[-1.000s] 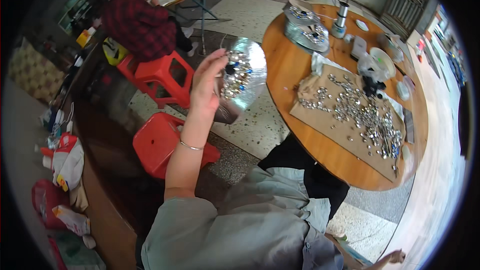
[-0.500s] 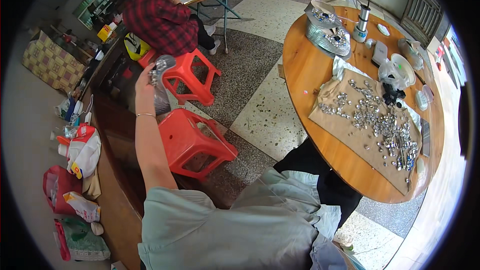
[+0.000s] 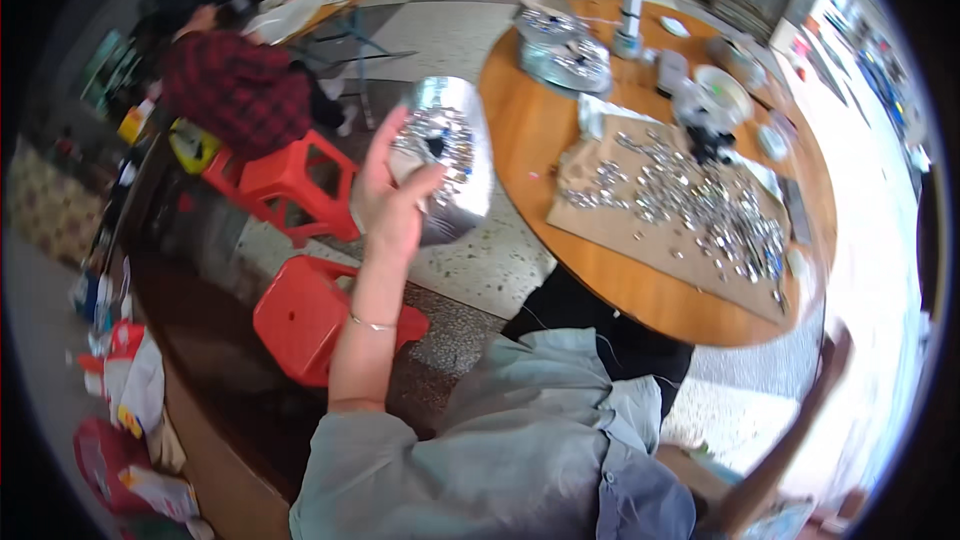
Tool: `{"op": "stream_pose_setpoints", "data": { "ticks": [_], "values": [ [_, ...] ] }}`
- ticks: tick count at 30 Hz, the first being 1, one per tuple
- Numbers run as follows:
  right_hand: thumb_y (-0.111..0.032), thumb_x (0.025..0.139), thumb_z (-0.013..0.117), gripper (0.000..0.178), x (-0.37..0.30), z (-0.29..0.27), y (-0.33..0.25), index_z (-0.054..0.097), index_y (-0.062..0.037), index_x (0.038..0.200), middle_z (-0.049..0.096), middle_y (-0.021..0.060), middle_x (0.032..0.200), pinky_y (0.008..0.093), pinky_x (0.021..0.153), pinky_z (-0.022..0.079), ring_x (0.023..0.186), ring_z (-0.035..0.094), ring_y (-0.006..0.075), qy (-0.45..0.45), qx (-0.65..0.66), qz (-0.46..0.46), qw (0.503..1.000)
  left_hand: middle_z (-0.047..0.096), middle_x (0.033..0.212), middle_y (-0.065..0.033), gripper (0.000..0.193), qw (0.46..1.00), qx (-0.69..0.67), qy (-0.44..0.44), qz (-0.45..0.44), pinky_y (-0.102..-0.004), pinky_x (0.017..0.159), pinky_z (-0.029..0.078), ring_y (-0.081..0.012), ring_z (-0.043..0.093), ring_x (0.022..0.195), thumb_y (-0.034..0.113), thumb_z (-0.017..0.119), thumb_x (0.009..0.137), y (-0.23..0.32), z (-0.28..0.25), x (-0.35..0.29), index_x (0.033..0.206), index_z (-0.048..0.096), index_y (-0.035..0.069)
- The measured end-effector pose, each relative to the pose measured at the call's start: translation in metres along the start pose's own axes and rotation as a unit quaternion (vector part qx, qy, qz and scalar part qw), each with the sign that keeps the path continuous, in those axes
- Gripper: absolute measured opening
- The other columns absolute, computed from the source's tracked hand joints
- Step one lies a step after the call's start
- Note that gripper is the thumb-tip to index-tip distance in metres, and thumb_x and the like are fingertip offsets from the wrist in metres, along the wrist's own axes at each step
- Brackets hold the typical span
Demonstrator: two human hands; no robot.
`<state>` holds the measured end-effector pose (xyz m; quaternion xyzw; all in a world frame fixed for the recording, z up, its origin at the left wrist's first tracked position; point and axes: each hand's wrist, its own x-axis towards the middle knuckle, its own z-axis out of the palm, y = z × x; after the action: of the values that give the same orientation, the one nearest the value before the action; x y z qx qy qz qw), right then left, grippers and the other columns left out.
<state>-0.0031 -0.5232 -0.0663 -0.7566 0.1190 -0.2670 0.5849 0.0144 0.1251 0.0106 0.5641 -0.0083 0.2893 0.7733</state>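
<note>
My left hand [image 3: 388, 185] is raised left of the round table, its thumb pressed on the front of a silver jewelled shoe upper [image 3: 465, 195]. This upper is a curved, shiny piece, crusted at its middle with clear stones and a dark blue one. My right hand [image 3: 836, 345] is out at the right, beyond the table's near right edge, smeared by motion; its fingers cannot be made out. Similar silver jewelled uppers [image 3: 565, 62] are stacked on the far left of the table.
The round wooden table [image 3: 520, 160] bears brown paper [image 3: 640, 245] strewn with loose shiny stones [image 3: 690, 195], a white bowl [image 3: 722, 90] and a cylindrical container [image 3: 628, 25]. Red stools [image 3: 300, 315] stand at the left. A person in a checked shirt [image 3: 235, 90] sits farther off.
My left hand has swung rightward toward the table, turning the shoe upper so its jewelled face shows. My right hand has come into view at the right. The view has shifted.
</note>
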Motion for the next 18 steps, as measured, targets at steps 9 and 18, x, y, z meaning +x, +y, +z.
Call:
{"op": "stream_pose_setpoints", "data": {
  "ticks": [9,18],
  "values": [
    [-0.019,0.091,0.047,0.031,-0.129,0.272,-0.153,0.047,0.0013,0.115,0.052,0.0022,0.094,0.0304,0.085,0.045,0.093,0.056,0.0152,-0.290,0.277,0.124,0.908,0.051,0.114,-0.0118,0.064,0.957,-0.195,-0.112,-0.182,-0.0291,0.086,0.046,-0.0187,0.054,0.100,-0.013,0.060,0.069,-0.016,0.125,-0.062,0.128,0.037,0.002],
    [0.004,0.072,0.068,0.045,-0.131,0.281,-0.152,0.049,0.0002,0.112,0.045,-0.0032,0.084,0.0213,0.076,0.046,0.080,0.053,0.0072,-0.274,0.363,0.126,0.882,0.052,0.109,-0.0103,0.047,0.953,-0.220,-0.039,-0.203,-0.0288,0.083,0.048,-0.0165,0.055,0.096,-0.006,0.061,0.076,-0.034,0.144,-0.086,0.118,0.043,0.002]
  ]
}}
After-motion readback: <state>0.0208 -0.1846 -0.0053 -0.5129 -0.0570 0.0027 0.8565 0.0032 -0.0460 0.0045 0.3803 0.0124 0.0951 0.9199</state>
